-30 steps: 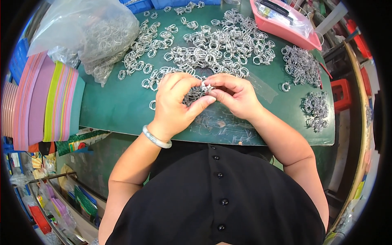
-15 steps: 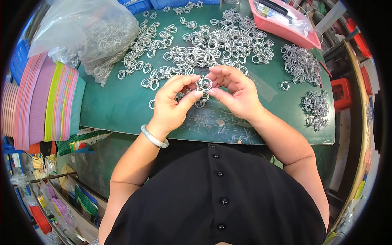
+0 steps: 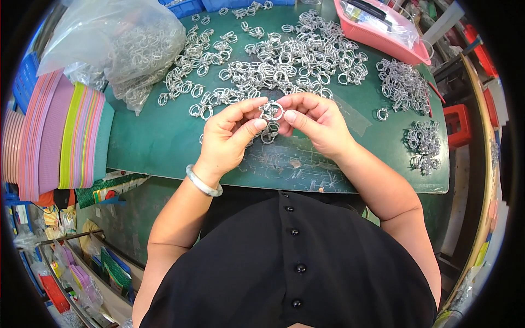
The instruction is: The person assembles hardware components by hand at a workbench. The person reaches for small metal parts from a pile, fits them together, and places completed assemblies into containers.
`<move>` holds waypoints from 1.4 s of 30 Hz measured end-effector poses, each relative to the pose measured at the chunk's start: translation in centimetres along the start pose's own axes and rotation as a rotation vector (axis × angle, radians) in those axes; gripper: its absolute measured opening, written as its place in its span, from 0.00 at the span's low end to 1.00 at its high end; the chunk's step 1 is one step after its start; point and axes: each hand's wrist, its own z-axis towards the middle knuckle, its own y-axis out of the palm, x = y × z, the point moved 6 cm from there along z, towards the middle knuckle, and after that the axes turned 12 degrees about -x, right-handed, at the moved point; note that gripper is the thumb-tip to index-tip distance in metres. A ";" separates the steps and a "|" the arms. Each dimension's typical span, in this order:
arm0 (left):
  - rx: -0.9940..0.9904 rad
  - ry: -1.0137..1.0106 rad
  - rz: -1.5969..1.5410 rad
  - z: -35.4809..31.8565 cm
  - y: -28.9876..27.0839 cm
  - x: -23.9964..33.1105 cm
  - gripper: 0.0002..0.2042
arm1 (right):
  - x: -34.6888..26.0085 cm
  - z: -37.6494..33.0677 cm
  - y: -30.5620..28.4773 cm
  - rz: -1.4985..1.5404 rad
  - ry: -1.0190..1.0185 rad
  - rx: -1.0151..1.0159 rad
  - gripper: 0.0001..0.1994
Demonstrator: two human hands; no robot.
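Between my hands, over the near middle of the table, is a small silver metal ring [image 3: 278, 111] with a little fitting on its left side. My left hand [image 3: 234, 128] pinches that fitting between thumb and forefinger. The thumb and forefinger of my right hand [image 3: 314, 121] are closed at the ring's right edge. More rings [image 3: 269, 133] of the same kind lie on the table just below my fingertips, partly hidden by my hands. Beyond them spreads a large loose pile of silver rings [image 3: 295, 52].
A clear plastic bag of rings [image 3: 139, 54] stands at the left, beside stacked coloured baskets [image 3: 52, 136]. At the far right is a pink basket [image 3: 358, 30]. Two separate ring heaps [image 3: 402, 87] lie on the right of the green table [image 3: 350, 158]. A red stool [image 3: 456, 126] stands beyond the edge.
The ring has turned a little between my fingers. My right thumb has shifted up to the ring's right edge, and my left hand and wrist have moved slightly left.
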 end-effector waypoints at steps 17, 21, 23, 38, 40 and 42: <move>-0.046 0.011 -0.105 -0.3 0.8 0.5 0.18 | 0.3 0.0 0.2 0.004 0.055 -0.025 0.09; -0.010 0.051 -0.048 -0.4 0.9 0.6 0.16 | 0.3 0.0 0.3 0.012 0.008 -0.031 0.09; 0.018 0.063 0.025 -0.4 0.8 0.6 0.16 | 0.4 -0.1 0.3 0.015 0.010 -0.026 0.10; 0.001 0.167 0.227 -0.5 0.7 0.7 0.25 | 0.3 0.1 0.6 -0.038 -0.088 -0.072 0.19; -0.005 0.145 0.190 -0.5 0.7 0.6 0.23 | 0.2 0.0 0.7 -0.039 -0.105 -0.079 0.19; -0.004 0.114 0.140 -0.5 0.8 0.4 0.22 | 0.1 0.0 0.8 -0.038 -0.121 -0.085 0.19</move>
